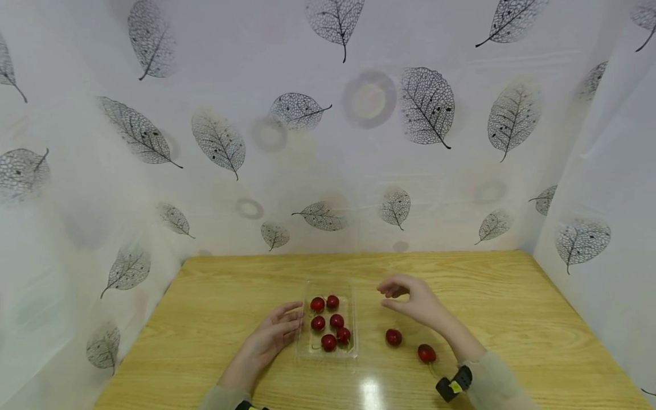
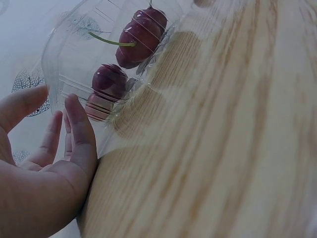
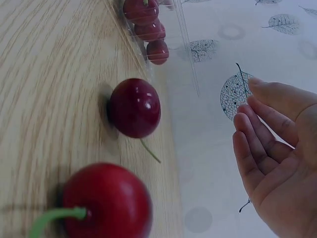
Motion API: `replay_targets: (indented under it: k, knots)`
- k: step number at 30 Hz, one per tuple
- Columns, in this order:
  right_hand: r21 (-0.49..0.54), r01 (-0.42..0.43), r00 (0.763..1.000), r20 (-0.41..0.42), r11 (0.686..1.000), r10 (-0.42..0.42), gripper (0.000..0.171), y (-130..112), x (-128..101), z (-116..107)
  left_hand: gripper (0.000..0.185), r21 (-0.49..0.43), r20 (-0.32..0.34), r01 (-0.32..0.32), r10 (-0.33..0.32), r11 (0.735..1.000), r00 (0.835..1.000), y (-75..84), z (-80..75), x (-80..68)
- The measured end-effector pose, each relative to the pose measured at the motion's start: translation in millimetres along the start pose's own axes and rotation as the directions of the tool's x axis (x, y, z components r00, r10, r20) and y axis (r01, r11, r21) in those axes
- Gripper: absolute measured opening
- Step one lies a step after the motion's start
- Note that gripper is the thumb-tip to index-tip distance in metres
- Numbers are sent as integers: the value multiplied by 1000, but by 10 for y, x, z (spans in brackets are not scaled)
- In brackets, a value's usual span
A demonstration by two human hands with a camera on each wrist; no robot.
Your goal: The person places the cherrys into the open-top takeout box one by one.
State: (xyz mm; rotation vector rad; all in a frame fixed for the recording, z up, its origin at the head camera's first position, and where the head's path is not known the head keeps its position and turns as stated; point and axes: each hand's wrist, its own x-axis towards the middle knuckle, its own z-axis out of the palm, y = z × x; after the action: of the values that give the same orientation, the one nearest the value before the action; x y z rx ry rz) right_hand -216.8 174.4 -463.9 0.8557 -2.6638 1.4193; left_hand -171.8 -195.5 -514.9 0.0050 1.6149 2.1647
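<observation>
A clear plastic box sits on the wooden tabletop, near the front edge. Six red cherries lie inside it: two at the back, two in the middle and two at the front. One of them, the front cherry in the box, is just beside its neighbour.

The left hand lies flat on the tabletop with its fingers straight and a little apart. The fingertips touch the left wall of the box. The hand holds nothing. In the left wrist view the box wall is see-through and cherries with a green stem show behind it.

The right hand hangs in the air to the right of the box, above the tabletop. Its fingers are loosely bent, with the thumb and first finger apart, and nothing is between them. In the right wrist view the palm is bare and the fingers curl softly.

Two more cherries lie loose on the tabletop, outside the box. The near loose cherry is just right of the box and below the right hand. The far loose cherry is further right, close beside the right forearm, and it has a green stem. The two are near each other but do not touch.

A black band with a yellow patch sits on the right wrist. White sheets printed with grey leaves stand behind and beside the tabletop
</observation>
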Motion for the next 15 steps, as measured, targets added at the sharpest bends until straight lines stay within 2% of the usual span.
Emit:
replay_targets:
  k: [15]
  knots:
    - [35,4,999,-45,999,-2,23,157,-265,-109,59,3,-15,6,-6,1000,1000,-2,-16,-16]
